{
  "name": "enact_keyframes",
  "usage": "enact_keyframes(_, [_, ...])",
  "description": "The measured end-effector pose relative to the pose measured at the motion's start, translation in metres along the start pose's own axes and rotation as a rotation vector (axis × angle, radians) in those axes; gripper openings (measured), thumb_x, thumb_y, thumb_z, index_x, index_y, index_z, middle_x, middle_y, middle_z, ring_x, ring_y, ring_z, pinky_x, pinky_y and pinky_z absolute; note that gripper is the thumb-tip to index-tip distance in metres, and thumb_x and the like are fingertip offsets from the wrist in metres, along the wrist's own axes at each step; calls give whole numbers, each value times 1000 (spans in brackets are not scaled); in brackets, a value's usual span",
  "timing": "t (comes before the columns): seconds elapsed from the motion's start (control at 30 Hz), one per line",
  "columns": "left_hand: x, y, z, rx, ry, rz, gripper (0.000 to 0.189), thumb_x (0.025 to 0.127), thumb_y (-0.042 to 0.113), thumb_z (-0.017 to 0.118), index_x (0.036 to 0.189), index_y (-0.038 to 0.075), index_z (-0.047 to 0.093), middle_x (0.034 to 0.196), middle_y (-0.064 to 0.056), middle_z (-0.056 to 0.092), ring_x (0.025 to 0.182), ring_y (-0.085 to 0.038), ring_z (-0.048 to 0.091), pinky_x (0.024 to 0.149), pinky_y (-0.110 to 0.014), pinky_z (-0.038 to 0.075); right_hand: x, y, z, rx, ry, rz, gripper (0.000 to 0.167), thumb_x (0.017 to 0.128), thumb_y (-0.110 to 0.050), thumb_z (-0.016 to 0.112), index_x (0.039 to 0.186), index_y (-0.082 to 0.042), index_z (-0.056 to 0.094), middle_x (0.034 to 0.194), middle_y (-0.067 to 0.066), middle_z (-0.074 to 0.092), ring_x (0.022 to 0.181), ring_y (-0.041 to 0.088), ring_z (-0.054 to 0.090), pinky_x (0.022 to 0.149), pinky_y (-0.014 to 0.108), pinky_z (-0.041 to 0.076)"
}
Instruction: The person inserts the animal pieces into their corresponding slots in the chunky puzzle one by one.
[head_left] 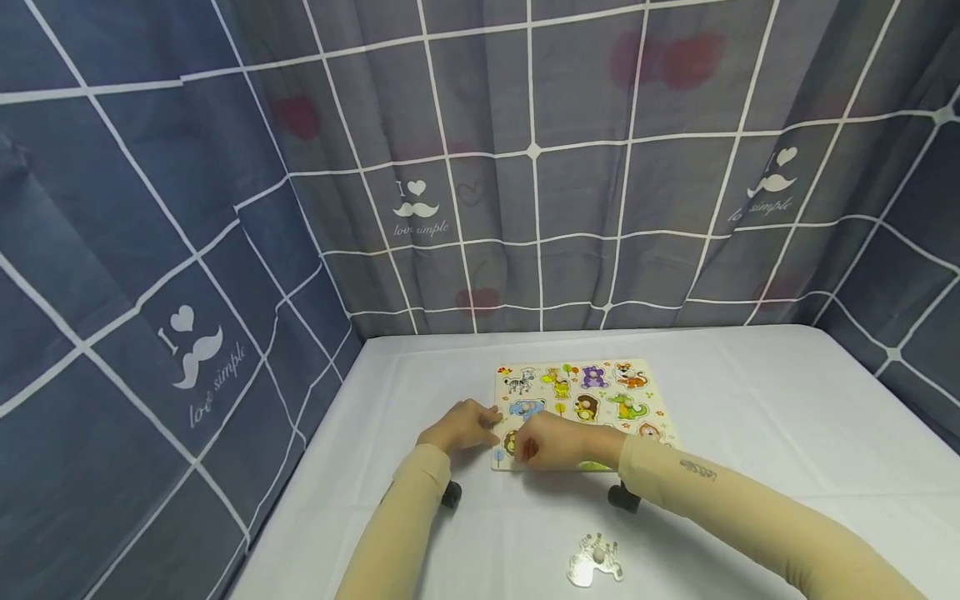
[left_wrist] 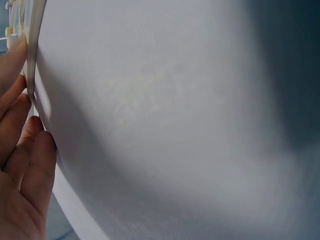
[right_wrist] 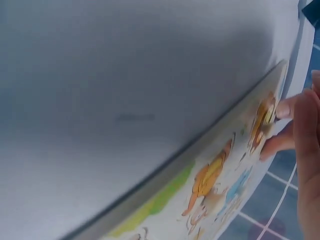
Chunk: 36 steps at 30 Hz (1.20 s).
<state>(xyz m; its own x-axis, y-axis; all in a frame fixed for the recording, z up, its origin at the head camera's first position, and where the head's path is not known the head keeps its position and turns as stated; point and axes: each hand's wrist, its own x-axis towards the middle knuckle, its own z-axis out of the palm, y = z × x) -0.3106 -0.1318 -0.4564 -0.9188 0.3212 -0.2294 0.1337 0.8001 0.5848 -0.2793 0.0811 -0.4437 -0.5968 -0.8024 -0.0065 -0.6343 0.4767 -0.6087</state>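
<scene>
A wooden animal peg puzzle board (head_left: 536, 379) lies on the white table. My left hand (head_left: 467, 427) rests at its left edge, fingers fairly straight against the side and thumb over the top, as the left wrist view shows. My right hand (head_left: 558, 440) reaches over the near left corner and pinches the lion puzzle piece (right_wrist: 261, 125), its thumb and a finger on either side of the knob. In the head view that hand partly covers the lion and the bottom row. Nearer me lies a loose, shiny whitish animal-shaped piece (head_left: 595, 560) with a round knob.
On the board sit a zebra (head_left: 519, 381), a giraffe (head_left: 557, 383), a purple bear (head_left: 594, 377), a tiger (head_left: 630, 375) and a crocodile (head_left: 628, 407). A grey checked curtain (head_left: 480, 208) hangs behind and beside the white table (head_left: 750, 417).
</scene>
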Motion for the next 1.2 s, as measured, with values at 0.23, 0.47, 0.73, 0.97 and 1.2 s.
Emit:
enact_keyframes(0.23, [0,-1,-1,-4,8,5,48,80,19,82,126,15,69,146,1,56,144,-30,44,124,-50,28,-18,-11,6,32,-62,-44,15,79,3,71,87,-8,76,80,-4,74,71,-5,58,71,15,55])
enact_keyframes(0.47, [0,1,-2,-25,9,-20,48,80,19,82,126,16,69,146,3,56,143,-31,44,124,-51,27,-44,-13,10,36,-66,-72,11,80,-2,74,86,-11,76,81,-8,74,74,-8,60,73,13,56])
enact_keyframes(0.73, [1,-4,1,-18,-1,-11,48,81,21,81,127,17,68,147,3,55,144,-29,44,123,-50,29,-80,-11,11,100,-42,-42,14,79,1,74,85,-12,76,83,-8,74,77,-6,63,72,15,58])
enact_keyframes(0.97, [3,-3,-3,4,-3,11,47,80,20,82,125,16,69,146,2,56,143,-31,44,123,-51,29,-96,-8,20,137,-46,-68,15,78,3,73,84,-11,73,81,-9,72,76,-8,61,72,16,58])
enact_keyframes(1.2, [2,-4,0,9,2,13,47,80,22,82,125,17,70,145,3,57,141,-32,46,123,-52,29,-99,-17,28,137,-123,-125,19,76,4,74,86,-11,73,78,-8,71,71,-12,54,65,14,56])
